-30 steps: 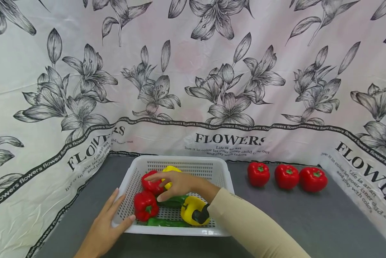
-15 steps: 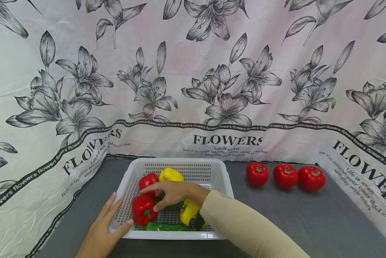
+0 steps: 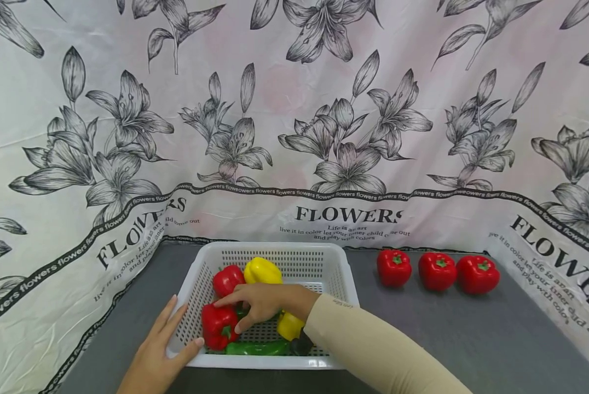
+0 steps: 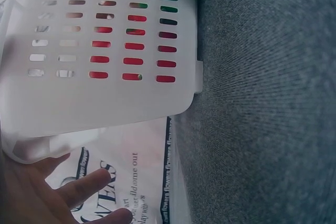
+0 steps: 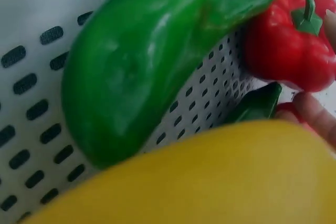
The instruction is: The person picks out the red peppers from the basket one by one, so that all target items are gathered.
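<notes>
In the head view, my right hand (image 3: 262,303) reaches into a white perforated basket (image 3: 255,360). Its thumb and fingers span a red bell pepper (image 3: 218,327) at the basket's near left; the right wrist view shows fingertips on both sides of this red pepper (image 5: 289,40). My left hand (image 3: 159,350) rests at the basket's left front corner, thumb by the rim and fingers spread along the outside. In the left wrist view, the left hand's fingers (image 4: 84,187) stretch out straight below the basket wall (image 4: 105,100).
Another red pepper (image 3: 227,280) and a yellow pepper (image 3: 263,271) lie farther back in the basket. Nearer are a long green pepper (image 3: 257,348), a second yellow one (image 3: 289,326) and a dark item (image 3: 301,345). Three red peppers (image 3: 437,271) stand on the grey table at right, before a floral cloth.
My right hand has come down and nearer from above the back red pepper to the near left red pepper. The left hand has stayed at the basket corner.
</notes>
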Demonstrator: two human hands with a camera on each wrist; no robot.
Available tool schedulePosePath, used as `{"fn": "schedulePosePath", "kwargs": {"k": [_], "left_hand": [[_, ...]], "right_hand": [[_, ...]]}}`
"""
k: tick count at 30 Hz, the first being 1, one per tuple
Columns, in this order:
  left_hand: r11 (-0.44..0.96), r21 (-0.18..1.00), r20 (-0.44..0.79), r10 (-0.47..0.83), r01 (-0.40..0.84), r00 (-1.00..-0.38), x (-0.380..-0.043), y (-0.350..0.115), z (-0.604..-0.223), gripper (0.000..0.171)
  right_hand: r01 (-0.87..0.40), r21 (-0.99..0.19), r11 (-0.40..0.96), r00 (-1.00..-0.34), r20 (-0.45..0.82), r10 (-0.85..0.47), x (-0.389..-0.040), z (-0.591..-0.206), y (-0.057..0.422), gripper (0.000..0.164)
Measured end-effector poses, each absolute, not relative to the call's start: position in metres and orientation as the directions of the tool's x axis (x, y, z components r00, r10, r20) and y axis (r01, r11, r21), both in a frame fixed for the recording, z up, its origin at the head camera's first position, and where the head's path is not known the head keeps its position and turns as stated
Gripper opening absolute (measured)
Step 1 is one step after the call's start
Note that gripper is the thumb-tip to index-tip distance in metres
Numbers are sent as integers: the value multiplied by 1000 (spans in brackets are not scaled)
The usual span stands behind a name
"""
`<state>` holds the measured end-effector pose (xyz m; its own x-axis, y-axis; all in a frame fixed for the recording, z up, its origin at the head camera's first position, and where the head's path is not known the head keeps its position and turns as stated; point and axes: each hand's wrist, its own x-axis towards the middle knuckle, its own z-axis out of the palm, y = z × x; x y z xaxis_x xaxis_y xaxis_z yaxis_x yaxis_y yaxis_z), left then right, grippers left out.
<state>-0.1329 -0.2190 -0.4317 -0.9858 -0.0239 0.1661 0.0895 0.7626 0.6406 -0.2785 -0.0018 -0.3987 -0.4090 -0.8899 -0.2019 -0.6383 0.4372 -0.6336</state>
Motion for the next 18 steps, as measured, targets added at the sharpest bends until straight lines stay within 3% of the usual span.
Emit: {"fn": "schedulePosePath", "kwargs": {"k": [10,18], "left_hand": [[749,655,182,-28,100,-983,-133,-218,-432,77],[740,666,171,-31,92,-985,-132,-218,-432,78]], "right_hand": [[-689,-602,404,-408,-139,-902,-273,-394,-5,45],[-710,-570,413,-413,-138,-900,-271,-398,-9,60]]}}
